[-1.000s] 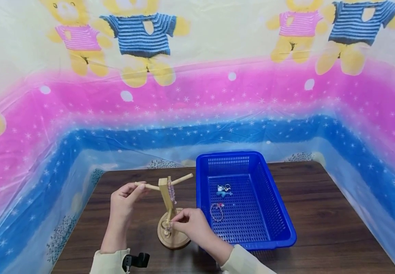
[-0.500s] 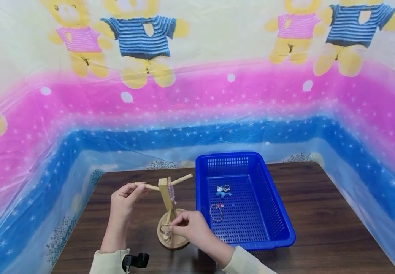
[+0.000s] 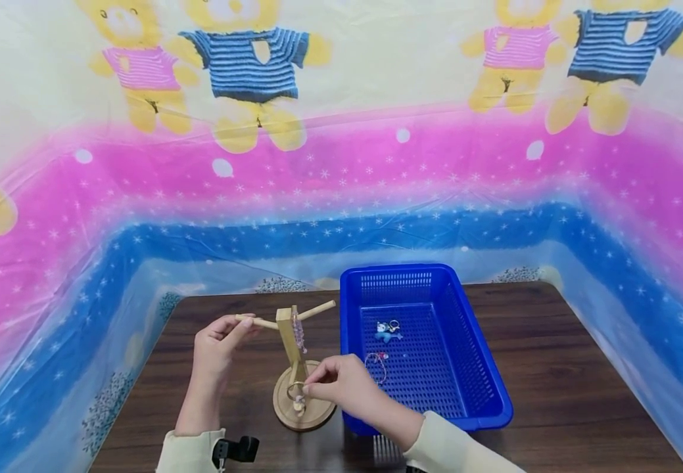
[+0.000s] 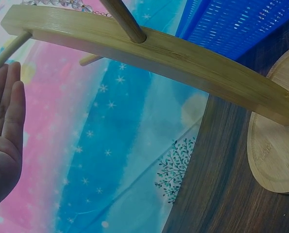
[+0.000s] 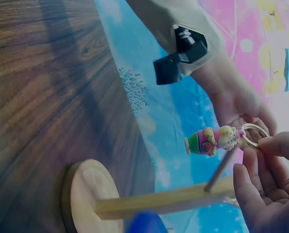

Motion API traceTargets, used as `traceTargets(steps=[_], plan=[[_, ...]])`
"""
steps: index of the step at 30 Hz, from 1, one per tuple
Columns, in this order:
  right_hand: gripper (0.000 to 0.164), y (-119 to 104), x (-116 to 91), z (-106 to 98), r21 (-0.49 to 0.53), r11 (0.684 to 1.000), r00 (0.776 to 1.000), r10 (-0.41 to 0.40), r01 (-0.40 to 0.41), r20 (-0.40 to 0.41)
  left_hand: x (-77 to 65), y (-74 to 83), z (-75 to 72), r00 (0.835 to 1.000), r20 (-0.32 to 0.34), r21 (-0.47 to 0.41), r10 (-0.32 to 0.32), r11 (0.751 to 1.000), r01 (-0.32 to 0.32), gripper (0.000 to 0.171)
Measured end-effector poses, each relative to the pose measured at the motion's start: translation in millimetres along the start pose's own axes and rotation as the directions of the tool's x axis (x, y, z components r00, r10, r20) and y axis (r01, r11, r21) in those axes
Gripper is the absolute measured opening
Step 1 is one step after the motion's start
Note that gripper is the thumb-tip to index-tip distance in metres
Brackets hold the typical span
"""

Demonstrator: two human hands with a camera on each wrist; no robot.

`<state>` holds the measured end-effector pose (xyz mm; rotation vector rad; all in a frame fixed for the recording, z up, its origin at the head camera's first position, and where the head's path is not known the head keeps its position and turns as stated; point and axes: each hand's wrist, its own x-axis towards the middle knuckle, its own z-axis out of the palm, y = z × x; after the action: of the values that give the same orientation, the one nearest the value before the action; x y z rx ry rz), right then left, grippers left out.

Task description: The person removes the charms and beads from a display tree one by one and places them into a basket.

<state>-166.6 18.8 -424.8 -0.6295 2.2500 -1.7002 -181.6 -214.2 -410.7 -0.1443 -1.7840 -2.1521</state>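
Note:
In the head view my left hand (image 3: 218,345) pinches the tip of a peg (image 3: 261,322) on the left of a wooden stand (image 3: 285,332). My right hand (image 3: 350,387) holds a keychain by its gold ring (image 5: 253,135) between thumb and forefinger, near a lower peg at the front of the stand. I cannot tell whether the ring is around that peg. From the ring hangs a small figurine (image 5: 207,141) in pink and green. A beaded bracelet (image 3: 298,334) hangs near the top of the post. The stand's round base (image 3: 311,420) rests on the table.
Right of the stand is a blue plastic basket (image 3: 486,378). Inside it lie a blue-and-white figure keychain (image 3: 385,332) and a pink bracelet (image 3: 376,368), partly hidden by my right hand. The dark wooden table (image 3: 578,394) backs onto a patterned cloth (image 3: 353,230).
My right hand has shifted slightly right, and the keychain has moved with it. The left hand stays on the same peg.

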Motion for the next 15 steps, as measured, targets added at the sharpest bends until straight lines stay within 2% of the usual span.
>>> traceTargets(steps=[8,15], plan=[[0.014,-7.7,6.0,-29.3,0.003,0.997,0.995,0.072,-0.072,0.064,-0.1,-1.2,0.7,1.000,-0.019,0.034,-0.017,0.999,0.018,0.035],[0.016,-5.9,11.6,-55.2,0.024,0.990,0.986,0.134,-0.137,0.104,-0.6,-1.1,0.0,1.000,-0.020,0.034,-0.013,0.999,0.014,0.029]])
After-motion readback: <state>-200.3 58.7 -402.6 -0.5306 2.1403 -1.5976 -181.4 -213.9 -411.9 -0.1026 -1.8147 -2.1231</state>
